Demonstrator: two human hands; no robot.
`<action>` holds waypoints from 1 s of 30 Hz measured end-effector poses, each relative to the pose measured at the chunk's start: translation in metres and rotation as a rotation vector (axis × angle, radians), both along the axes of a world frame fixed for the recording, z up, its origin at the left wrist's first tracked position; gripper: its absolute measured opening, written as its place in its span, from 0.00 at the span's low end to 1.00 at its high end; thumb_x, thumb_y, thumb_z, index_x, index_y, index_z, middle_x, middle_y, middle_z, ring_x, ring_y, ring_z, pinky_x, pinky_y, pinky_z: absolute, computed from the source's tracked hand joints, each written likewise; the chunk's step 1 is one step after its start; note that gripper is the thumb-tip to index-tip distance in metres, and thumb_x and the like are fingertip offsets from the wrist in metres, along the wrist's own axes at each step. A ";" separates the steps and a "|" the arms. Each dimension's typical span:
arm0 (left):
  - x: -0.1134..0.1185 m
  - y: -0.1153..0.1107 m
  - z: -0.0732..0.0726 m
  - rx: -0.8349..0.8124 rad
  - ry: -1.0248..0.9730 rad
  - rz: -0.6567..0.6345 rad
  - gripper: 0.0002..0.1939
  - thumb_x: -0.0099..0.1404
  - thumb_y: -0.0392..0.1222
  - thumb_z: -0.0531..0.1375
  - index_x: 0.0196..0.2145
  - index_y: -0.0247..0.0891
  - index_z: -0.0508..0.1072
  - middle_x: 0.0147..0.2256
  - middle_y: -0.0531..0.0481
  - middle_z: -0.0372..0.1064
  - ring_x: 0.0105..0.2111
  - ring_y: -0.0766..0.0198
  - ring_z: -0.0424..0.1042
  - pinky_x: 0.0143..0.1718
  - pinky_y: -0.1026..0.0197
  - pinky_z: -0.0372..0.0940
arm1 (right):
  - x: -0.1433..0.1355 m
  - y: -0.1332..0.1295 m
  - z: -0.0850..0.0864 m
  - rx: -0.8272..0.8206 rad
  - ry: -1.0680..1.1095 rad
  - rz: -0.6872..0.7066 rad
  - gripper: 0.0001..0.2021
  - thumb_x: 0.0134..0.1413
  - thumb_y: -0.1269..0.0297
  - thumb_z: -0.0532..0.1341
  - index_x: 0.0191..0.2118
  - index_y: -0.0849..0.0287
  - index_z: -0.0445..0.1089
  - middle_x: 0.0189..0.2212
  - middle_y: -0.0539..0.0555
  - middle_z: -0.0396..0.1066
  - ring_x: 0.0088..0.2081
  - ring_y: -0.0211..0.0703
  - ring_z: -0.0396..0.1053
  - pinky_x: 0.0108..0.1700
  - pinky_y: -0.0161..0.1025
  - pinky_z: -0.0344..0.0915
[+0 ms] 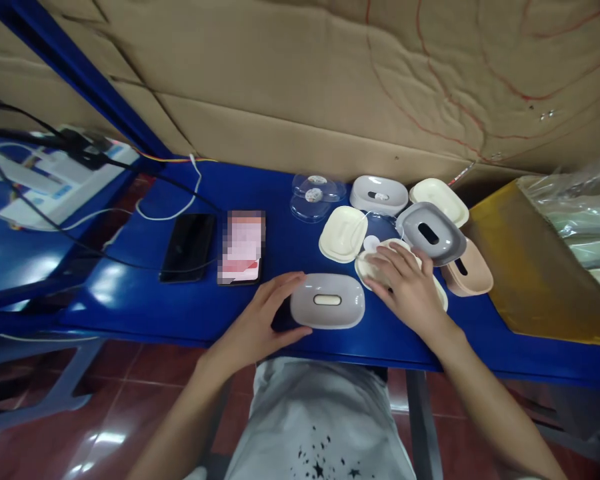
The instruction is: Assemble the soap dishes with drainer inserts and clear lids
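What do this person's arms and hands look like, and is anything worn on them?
Both arms are bare along all that shows: no sleeves, gloves, watch or bands in view. The left hand and right hand show no rings that I can make out. Below them is a light grey shirt with small black star-like specks.

Both hands, left hand (263,317) and right hand (405,283), rest palm-down, fingers spread.

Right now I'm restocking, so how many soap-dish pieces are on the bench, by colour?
Grey, by the left hand: 2, with
Cream: 3, one under the right hand
White: 1
Pink: 1
Total: 7
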State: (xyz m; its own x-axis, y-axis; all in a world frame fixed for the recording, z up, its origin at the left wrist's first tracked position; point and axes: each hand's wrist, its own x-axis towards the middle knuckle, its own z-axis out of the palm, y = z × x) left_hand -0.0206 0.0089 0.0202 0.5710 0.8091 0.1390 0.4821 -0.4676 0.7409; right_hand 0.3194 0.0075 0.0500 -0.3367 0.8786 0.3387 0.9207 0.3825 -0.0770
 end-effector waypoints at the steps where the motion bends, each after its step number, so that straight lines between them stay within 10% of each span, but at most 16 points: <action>1: 0.000 -0.001 0.000 -0.009 0.000 0.002 0.44 0.72 0.50 0.70 0.76 0.58 0.51 0.72 0.43 0.58 0.72 0.46 0.62 0.73 0.37 0.62 | -0.005 0.008 0.001 0.017 0.022 0.003 0.10 0.75 0.61 0.61 0.55 0.55 0.76 0.59 0.60 0.79 0.67 0.64 0.70 0.69 0.65 0.56; 9: 0.004 -0.006 0.002 0.120 -0.079 0.048 0.56 0.66 0.53 0.75 0.78 0.61 0.45 0.76 0.38 0.48 0.75 0.38 0.54 0.71 0.28 0.59 | -0.033 -0.022 0.021 -0.130 1.095 -0.064 0.04 0.73 0.58 0.63 0.46 0.48 0.75 0.43 0.52 0.84 0.47 0.51 0.83 0.53 0.53 0.77; 14: 0.017 -0.009 0.010 0.203 -0.214 0.039 0.54 0.68 0.55 0.73 0.78 0.61 0.43 0.77 0.38 0.47 0.75 0.40 0.56 0.71 0.29 0.60 | -0.065 -0.051 0.005 -0.355 1.455 -0.084 0.12 0.77 0.52 0.56 0.46 0.50 0.73 0.39 0.56 0.82 0.43 0.52 0.83 0.47 0.53 0.81; 19: 0.018 -0.007 0.014 0.197 -0.216 0.143 0.38 0.74 0.48 0.68 0.74 0.55 0.56 0.65 0.42 0.70 0.65 0.45 0.71 0.67 0.33 0.64 | -0.073 -0.064 -0.005 -0.382 1.362 -0.162 0.08 0.73 0.54 0.62 0.48 0.50 0.74 0.39 0.53 0.83 0.40 0.49 0.82 0.42 0.46 0.80; 30: 0.013 -0.005 0.003 0.158 -0.077 0.055 0.52 0.70 0.48 0.72 0.78 0.55 0.44 0.77 0.35 0.46 0.76 0.38 0.52 0.72 0.29 0.58 | -0.064 -0.057 -0.015 -0.104 0.748 -0.215 0.07 0.73 0.56 0.63 0.43 0.51 0.75 0.49 0.58 0.75 0.54 0.56 0.75 0.58 0.62 0.73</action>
State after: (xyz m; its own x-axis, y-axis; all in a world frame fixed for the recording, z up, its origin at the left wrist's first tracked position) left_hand -0.0076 0.0038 0.0229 0.5093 0.8035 0.3081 0.4552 -0.5554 0.6959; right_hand 0.2556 -0.0496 0.0350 0.1291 0.9382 0.3212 0.6634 0.1590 -0.7311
